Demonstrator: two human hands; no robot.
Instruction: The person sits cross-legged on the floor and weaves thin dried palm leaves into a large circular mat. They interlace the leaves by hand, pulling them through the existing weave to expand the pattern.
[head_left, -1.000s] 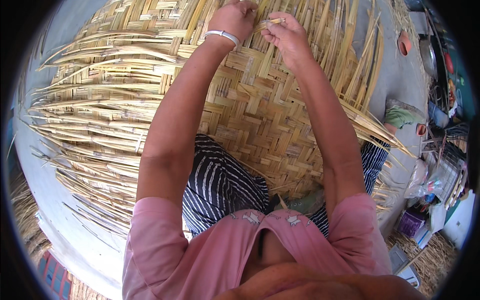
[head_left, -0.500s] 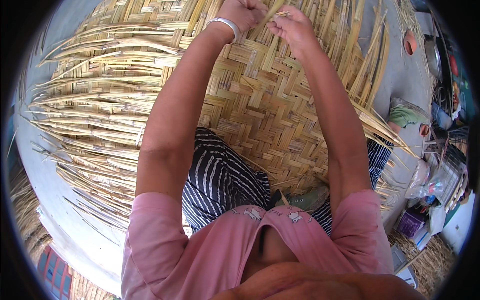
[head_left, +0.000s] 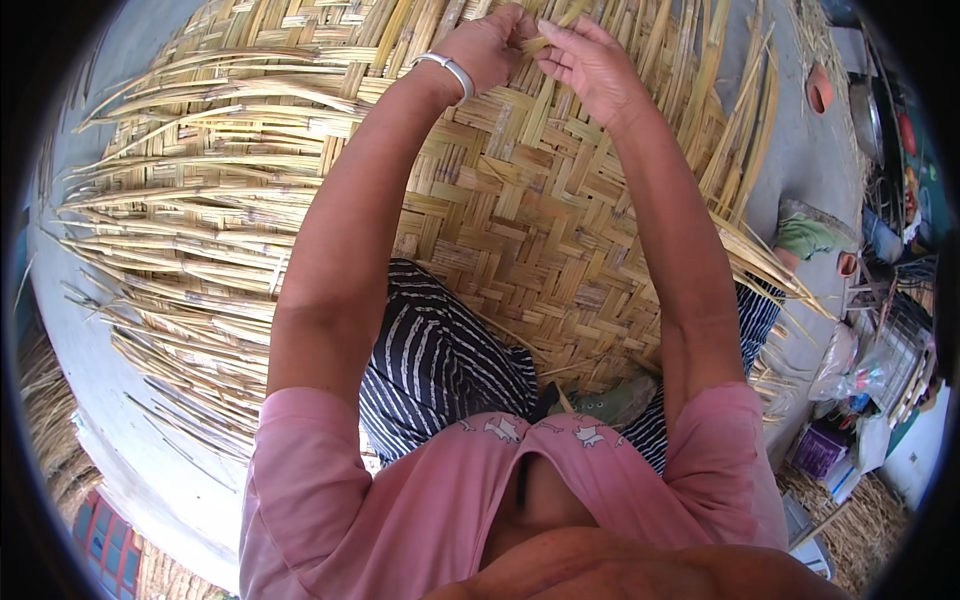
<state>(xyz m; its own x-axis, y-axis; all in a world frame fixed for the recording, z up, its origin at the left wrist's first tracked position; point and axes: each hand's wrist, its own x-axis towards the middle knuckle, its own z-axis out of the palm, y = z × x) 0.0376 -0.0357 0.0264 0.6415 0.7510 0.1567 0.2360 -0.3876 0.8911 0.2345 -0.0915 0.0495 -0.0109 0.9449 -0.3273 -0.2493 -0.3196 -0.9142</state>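
Observation:
A large woven mat of flat, straw-coloured split reeds (head_left: 540, 215) spreads under my arms. Loose strip ends fan out from its left side and far right. At the top of the view both hands meet over the weave. My left hand (head_left: 486, 48), with a pale band (head_left: 450, 72) on the wrist, is closed, its fingertips pinching a reed strip. My right hand (head_left: 592, 68) is closed on the same strip (head_left: 540, 43) between thumb and fingers. The strip's far end passes out at the top edge.
My knee in striped cloth (head_left: 440, 345) and a green shoe (head_left: 615, 402) rest on the mat. To the right lie a small clay pot (head_left: 820, 92), a green cloth (head_left: 805, 235), a wire rack (head_left: 898, 350) and a purple box (head_left: 820, 450). Dry straw (head_left: 860, 525) is heaped at lower right.
Both hands have come slightly down toward me. The strip between them, which stood up at a slant, now sits lower, and my right hand has turned more over it.

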